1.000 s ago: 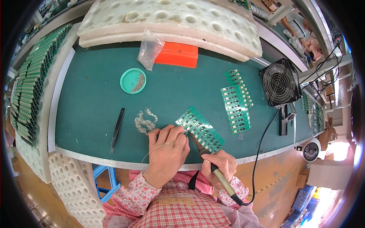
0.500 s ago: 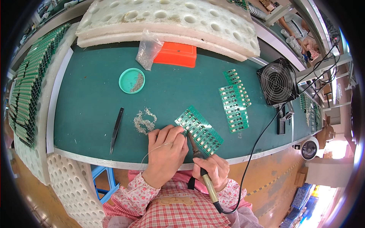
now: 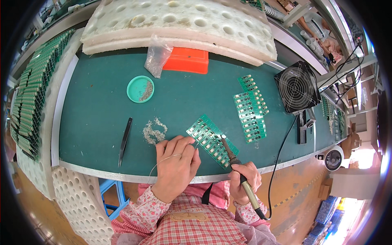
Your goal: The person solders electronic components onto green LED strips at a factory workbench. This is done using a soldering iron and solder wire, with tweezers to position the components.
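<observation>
Iron [image 3: 250, 195] for soldering lies gripped in the right hand [image 3: 246, 179], its long axis slanting, tip pointing away from the person and slightly left, over the circuit board panel [image 3: 209, 138]; whether they touch, I cannot tell. The panel lies flat on the green surface [image 3: 98, 106], long axis running from far left to near right. The left hand [image 3: 174, 169], fingers curled, holds thin wire [image 3: 154, 168] beside it.

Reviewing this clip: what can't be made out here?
Head view, now:
- Left hand: its palm, and its grip on the thin wire, hidden by its own back and fingers.
- Soldering iron: part of its handle, covered by the right hand.
- Grains: their exact shape, too small.
- Co-worker: partly hidden behind the shelf frame.
</observation>
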`<state>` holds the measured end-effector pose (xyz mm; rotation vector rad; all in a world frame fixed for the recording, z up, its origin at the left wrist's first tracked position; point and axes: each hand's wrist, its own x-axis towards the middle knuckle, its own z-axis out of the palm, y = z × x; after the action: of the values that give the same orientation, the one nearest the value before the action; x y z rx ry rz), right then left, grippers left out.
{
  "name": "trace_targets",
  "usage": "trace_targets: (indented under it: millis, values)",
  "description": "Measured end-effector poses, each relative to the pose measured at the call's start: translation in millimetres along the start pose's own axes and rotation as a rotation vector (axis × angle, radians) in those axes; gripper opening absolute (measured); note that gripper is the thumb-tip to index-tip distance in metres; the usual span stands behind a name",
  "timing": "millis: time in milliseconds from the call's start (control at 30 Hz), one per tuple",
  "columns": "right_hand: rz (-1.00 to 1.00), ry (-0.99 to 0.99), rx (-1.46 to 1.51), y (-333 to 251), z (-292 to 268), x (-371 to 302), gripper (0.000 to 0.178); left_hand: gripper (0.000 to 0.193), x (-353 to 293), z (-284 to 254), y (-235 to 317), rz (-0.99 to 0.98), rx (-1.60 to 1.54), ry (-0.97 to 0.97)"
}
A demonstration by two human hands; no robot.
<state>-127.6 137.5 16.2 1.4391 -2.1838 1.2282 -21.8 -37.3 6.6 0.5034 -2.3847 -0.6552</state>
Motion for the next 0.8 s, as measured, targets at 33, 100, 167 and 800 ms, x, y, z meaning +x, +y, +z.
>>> trace_targets:
  millis: [33,100,167,800]
  values:
    - [0.007,0.001,0.020,0,-1,0,0.024,0.016,0,0,0,0.002,0.001,-0.002]
    - [-0.006,0.007,0.069,-1,1,3,0.024,0.017,0,0,-1,0.019,0.030,0.001]
    - [-0.018,0.013,0.118,-2,4,7,0.024,0.018,-1,1,-1,0.024,0.033,-0.003]
    - [-0.170,-0.150,0.013,-26,21,38,0.027,0.018,0,2,-2,0.007,-0.008,0.003]
